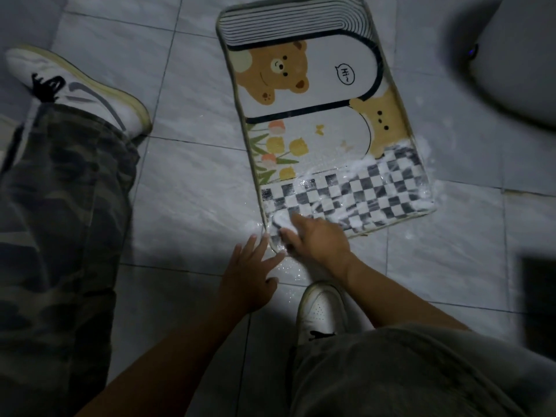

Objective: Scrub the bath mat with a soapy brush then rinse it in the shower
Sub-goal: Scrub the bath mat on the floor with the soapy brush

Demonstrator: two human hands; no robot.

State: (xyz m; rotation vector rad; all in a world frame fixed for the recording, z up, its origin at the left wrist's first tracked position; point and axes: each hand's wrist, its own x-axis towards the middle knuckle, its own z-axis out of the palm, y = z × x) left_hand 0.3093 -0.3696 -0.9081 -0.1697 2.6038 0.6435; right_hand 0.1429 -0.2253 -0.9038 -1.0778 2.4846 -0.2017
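A bath mat (313,115) printed with bears, flowers and a black-and-white checker band lies flat on the grey tiled floor. White soap foam covers the checker band at its near end. My right hand (316,236) is closed over a white brush (281,221) pressed on the mat's near left corner. My left hand (249,275) rests beside that corner with fingers spread, its fingertips touching the mat's edge and the foam.
My white shoes (78,85) (320,308) stand left of the mat and just below it, with camouflage trousers over my legs. A grey rounded fixture (517,61) rises at the top right. A dark object (538,302) sits at the right edge. Foam spots wet the tiles.
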